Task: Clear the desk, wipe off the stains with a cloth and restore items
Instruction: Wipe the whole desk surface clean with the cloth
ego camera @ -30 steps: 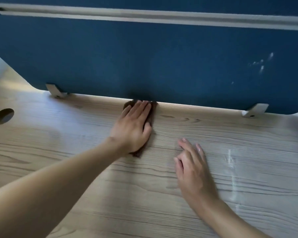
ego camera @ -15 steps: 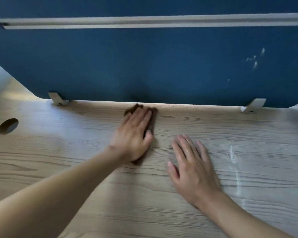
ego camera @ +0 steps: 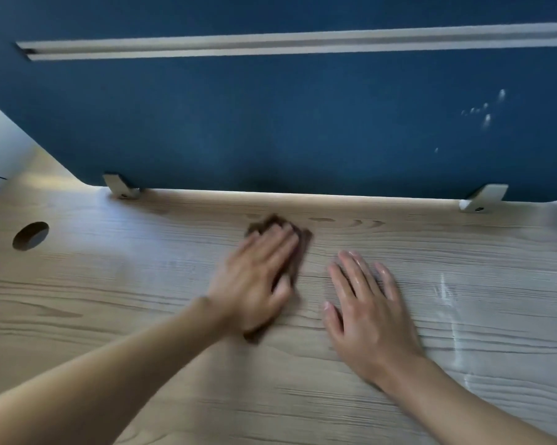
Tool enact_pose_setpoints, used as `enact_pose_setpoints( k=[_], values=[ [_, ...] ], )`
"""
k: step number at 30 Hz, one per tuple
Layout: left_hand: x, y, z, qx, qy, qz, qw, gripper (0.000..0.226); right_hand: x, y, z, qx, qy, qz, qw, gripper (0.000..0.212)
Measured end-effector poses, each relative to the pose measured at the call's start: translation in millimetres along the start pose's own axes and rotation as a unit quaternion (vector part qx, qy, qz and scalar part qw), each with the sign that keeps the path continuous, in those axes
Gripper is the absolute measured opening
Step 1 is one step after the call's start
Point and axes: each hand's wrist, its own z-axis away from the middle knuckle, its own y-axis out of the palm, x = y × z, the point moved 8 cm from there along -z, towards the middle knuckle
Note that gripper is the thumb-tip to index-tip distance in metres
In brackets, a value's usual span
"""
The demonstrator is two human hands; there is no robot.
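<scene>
Mid-wipe: the left hand (ego camera: 257, 277) presses the cloth (ego camera: 304, 242) flat on the bench (ego camera: 110, 284); the right hand (ego camera: 367, 316) rests flat, empty; the streaks (ego camera: 447, 290) toward the right edge likely need wiping next.

The cloth (ego camera: 304, 242) lies on the desk (ego camera: 142, 284) under the left hand (ego camera: 254, 284) — right hand (ego camera: 370, 316) just right of it, partition (ego camera: 270, 123) behind it, cable hole (ego camera: 30, 235) well left.

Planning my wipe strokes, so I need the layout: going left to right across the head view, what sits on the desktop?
cable hole → left bracket → left hand pressing flat on the cloth → right hand → white streak → right bracket
</scene>
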Motion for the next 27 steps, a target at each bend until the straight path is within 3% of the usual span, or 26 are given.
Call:
enact_pose_setpoints(
  k=[3, 5, 8, 11, 13, 15, 19, 21, 24, 27],
  values=[
    [49.3, -1.3, -37.1, 0.002, -0.179, 0.012, 0.984, 0.077, -0.7, 1.4, 1.8, 0.006, 0.0, 0.005, 1.0, 0.064],
    [44.9, -1.4, -38.5, -0.009, -0.195, 0.012, 0.981, 0.076, -1.1, 1.5, 1.6, 0.005, 0.001, 0.009, 1.0, 0.064],
    [1.8, -3.5, 2.1, -0.022, -0.094, -0.016, 0.995, 0.072, -0.8, 1.0, 0.7, -0.002, 0.001, 0.007, 1.0, 0.064],
    [-44.2, 3.7, 57.3, 0.02, 0.054, -0.014, 0.998, 0.069, 0.0, 1.3, 0.7, -0.001, 0.0, 0.008, 1.0, 0.064],
    [-40.6, 5.8, 62.8, 0.032, 0.095, -0.01, 0.995, 0.07, -0.4, 0.8, 0.5, -0.001, 0.004, 0.009, 1.0, 0.064],
    [-19.4, 3.6, 40.4, 0.016, 0.045, -0.013, 0.999, 0.071, -0.4, 1.4, -0.8, -0.002, 0.004, 0.006, 1.0, 0.064],
    [31.8, -1.3, -11.3, 0.013, -0.159, -0.001, 0.987, 0.075, -0.9, 1.5, 1.4, 0.006, 0.004, 0.007, 1.0, 0.065],
    [25.9, -0.8, -10.9, 0.008, -0.169, 0.008, 0.985, 0.075, -1.2, -0.4, -0.2, 0.001, 0.005, 0.005, 1.0, 0.065],
    [-18.6, -3.0, 31.4, -0.007, -0.074, -0.014, 0.997, 0.071, -0.7, -0.2, 0.2, -0.005, 0.007, 0.0, 1.0, 0.065],
    [-74.1, 7.6, 87.4, 0.025, 0.063, -0.007, 0.998, 0.07, -1.5, 0.1, -1.2, 0.005, 0.001, 0.002, 1.0, 0.067]
  ],
)
